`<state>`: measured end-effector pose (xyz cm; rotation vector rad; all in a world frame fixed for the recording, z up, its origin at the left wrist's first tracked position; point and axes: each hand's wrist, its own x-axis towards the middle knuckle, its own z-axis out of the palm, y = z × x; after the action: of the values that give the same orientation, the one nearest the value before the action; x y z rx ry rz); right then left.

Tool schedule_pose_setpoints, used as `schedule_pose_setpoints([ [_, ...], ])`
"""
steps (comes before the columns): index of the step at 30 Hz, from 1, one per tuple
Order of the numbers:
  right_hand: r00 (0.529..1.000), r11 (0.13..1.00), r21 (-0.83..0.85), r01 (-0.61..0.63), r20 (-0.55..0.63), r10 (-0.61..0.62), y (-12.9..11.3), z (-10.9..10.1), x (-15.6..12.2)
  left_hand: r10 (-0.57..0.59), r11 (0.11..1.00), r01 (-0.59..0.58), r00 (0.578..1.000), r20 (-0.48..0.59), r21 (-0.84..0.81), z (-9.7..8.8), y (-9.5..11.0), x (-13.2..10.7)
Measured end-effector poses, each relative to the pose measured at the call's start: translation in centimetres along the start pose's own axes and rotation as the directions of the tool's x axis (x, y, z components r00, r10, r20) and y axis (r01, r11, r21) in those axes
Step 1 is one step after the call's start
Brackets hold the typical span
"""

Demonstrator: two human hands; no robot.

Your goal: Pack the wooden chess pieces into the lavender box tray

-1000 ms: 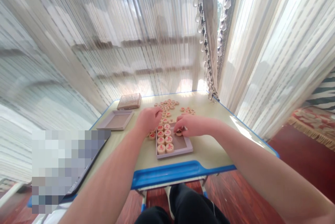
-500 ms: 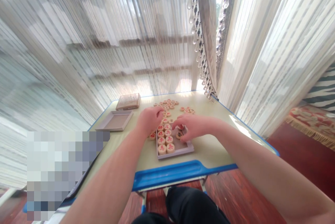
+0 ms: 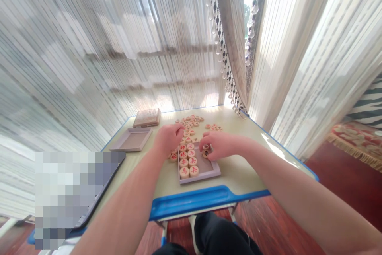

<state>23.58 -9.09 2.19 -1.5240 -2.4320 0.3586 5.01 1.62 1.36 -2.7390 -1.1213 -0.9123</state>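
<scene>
My right hand (image 3: 220, 146) reaches into a shallow light-purple box tray (image 3: 205, 176). Its thumb and fingers close around two round wooden xiangqi pieces (image 3: 205, 154) with dark characters. Two columns of xiangqi pieces with red characters (image 3: 193, 161) lie flat along the tray's left side. Just beyond the tray's far left corner hovers my left hand (image 3: 169, 137), its fingers curled; whatever they hold, if anything, is hidden. Loose pieces, one a red-marked xiangqi piece (image 3: 173, 156), rest on the table beside the tray, below the left hand.
A scattered group of xiangqi pieces (image 3: 192, 119) lies at the back, with a smaller cluster (image 3: 213, 127) to its right. On the left sit a second shallow tray (image 3: 133, 149) and a closed box (image 3: 147, 117). The pale table (image 3: 238, 175) has a blue edge; curtains hang behind.
My right fingers have drawn closer together around the pieces in the tray, where two dark-marked ones now show side by side. The left hand stays nearly in place.
</scene>
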Motion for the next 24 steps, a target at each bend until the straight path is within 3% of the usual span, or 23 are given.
schedule_pose_setpoints([
  [12,0.999,0.998,0.064,-0.011,0.036,0.009,0.5,0.0,0.0,-0.005,1.000,0.005,1.000,0.012,-0.010,0.1,-0.1,0.1],
  [15,1.000,0.998,0.064,-0.020,-0.005,0.021,0.6,-0.1,0.2,-0.002,1.000,0.002,1.000,0.012,-0.008,0.1,-0.1,0.0],
  [19,0.982,0.995,0.027,-0.099,-0.160,0.102,1.0,0.0,0.8,-0.008,1.000,0.008,1.000,0.006,-0.001,-0.1,-0.1,0.0],
  [24,0.987,0.994,0.041,-0.103,-0.117,0.107,2.0,0.5,1.3,-0.030,0.999,0.030,0.999,0.022,0.017,-0.4,0.1,0.1],
])
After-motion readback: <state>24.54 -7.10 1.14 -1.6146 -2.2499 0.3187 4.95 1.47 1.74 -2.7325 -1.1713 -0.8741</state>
